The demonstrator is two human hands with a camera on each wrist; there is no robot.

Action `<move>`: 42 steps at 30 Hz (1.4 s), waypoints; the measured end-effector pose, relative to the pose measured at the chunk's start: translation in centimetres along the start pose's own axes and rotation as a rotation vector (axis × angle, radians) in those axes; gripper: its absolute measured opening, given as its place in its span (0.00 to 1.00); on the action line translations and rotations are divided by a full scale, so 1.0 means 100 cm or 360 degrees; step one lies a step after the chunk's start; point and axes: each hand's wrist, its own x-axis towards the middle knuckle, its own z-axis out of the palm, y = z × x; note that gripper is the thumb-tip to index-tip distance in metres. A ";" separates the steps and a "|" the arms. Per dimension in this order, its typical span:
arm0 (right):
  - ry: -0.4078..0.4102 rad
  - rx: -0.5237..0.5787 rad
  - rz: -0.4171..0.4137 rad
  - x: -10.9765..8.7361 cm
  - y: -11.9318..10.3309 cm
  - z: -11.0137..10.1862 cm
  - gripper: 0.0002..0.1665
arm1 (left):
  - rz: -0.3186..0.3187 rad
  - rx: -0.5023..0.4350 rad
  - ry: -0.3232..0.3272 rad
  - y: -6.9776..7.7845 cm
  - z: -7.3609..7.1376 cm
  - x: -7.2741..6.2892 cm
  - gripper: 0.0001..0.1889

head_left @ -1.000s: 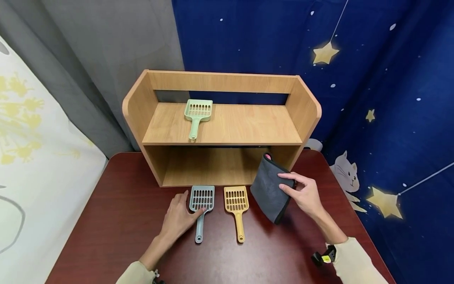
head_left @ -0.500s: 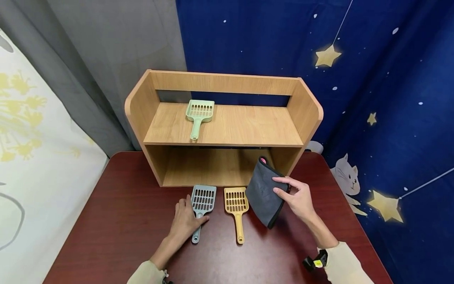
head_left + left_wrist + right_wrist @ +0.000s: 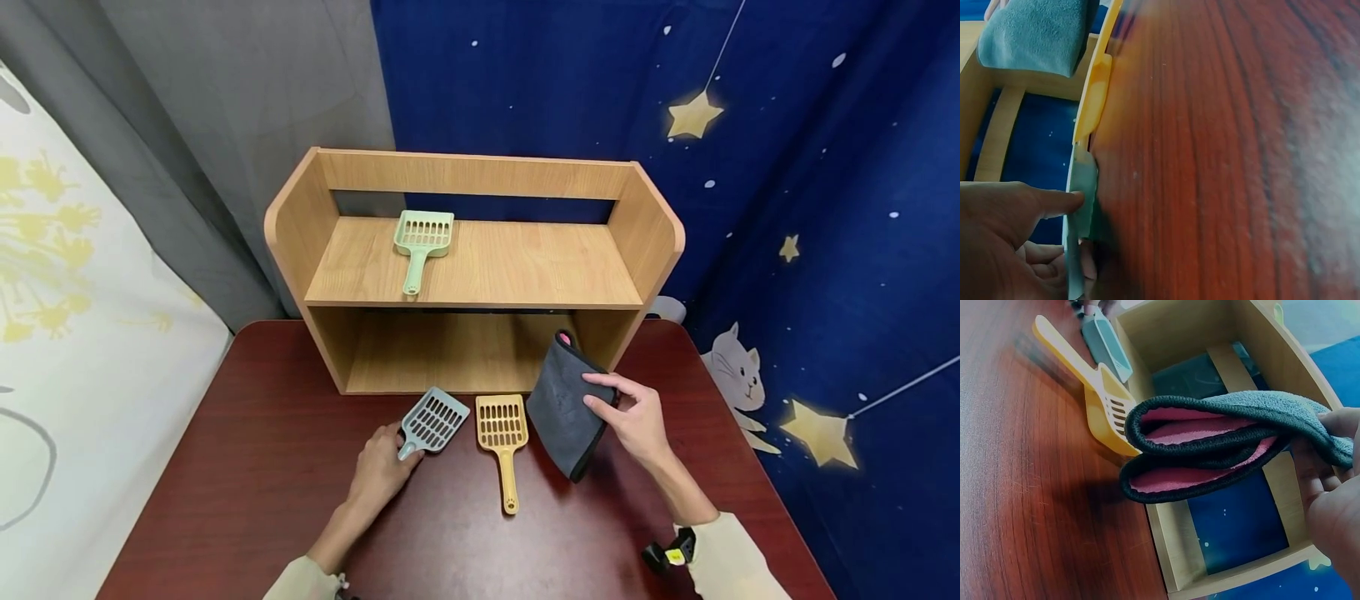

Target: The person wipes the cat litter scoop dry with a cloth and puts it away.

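Observation:
My left hand (image 3: 381, 473) grips a blue-grey litter scoop (image 3: 435, 419) near its neck; the handle is mostly hidden by the fingers, and the slotted head points up and right. In the left wrist view the thumb presses on the blue-grey scoop (image 3: 1085, 190) seen edge-on. My right hand (image 3: 637, 425) pinches a folded grey cloth (image 3: 562, 410) by its right edge, raised above the table. In the right wrist view the cloth (image 3: 1179, 431) shows a pink inner side and black stitched border. Between the hands a yellow litter scoop (image 3: 502, 429) lies on the table, untouched.
A two-tier wooden shelf (image 3: 480, 287) stands at the table's back. On its upper board lies a green litter scoop (image 3: 423, 242), left of centre. Bare reddish-brown table (image 3: 262, 467) spreads in front. Curtains (image 3: 540, 75) hang behind.
My left hand has closed round the blue-grey scoop's handle and turned it, so its head tilts rightward. My right hand with the cloth has shifted slightly left.

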 end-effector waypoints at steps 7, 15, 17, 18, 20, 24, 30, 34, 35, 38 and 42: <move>0.0009 -0.0001 -0.0007 -0.001 0.001 -0.005 0.19 | 0.0026 0.0029 0.0018 -0.009 -0.005 -0.004 0.22; 0.0035 0.0013 -0.0001 0.000 -0.002 -0.011 0.21 | 0.0101 0.0043 0.0045 -0.013 -0.020 -0.002 0.19; 0.0041 0.0045 0.0000 0.000 -0.003 -0.011 0.22 | 0.0140 0.0045 0.0047 -0.011 -0.025 0.000 0.19; 0.0045 0.0056 0.0004 0.000 -0.003 -0.012 0.23 | 0.0159 0.0049 0.0052 -0.009 -0.028 0.001 0.19; 0.0048 0.0076 0.0010 0.001 -0.004 -0.012 0.24 | 0.0202 0.0058 0.0062 -0.005 -0.033 0.004 0.18; 0.0065 0.0099 0.0027 0.002 -0.006 -0.012 0.27 | 0.0274 0.0088 0.0063 0.008 -0.041 0.011 0.18; 0.0097 -0.0033 -0.0031 0.003 -0.011 -0.012 0.26 | 0.0355 0.0115 -0.0009 0.031 -0.044 0.022 0.17; 0.0102 -0.0181 -0.0100 0.007 -0.017 -0.009 0.24 | 0.0401 0.0132 -0.0040 0.043 -0.044 0.031 0.18; 0.0101 -0.0201 -0.0121 0.008 -0.019 -0.007 0.24 | 0.0422 0.0135 -0.0045 0.046 -0.044 0.033 0.18; 0.0097 -0.0324 -0.0225 0.012 -0.023 0.000 0.25 | 0.0492 0.0144 -0.0060 0.056 -0.043 0.038 0.18; 0.0076 -0.0567 -0.0429 0.021 -0.029 0.013 0.25 | 0.0583 0.0160 -0.0071 0.071 -0.040 0.044 0.18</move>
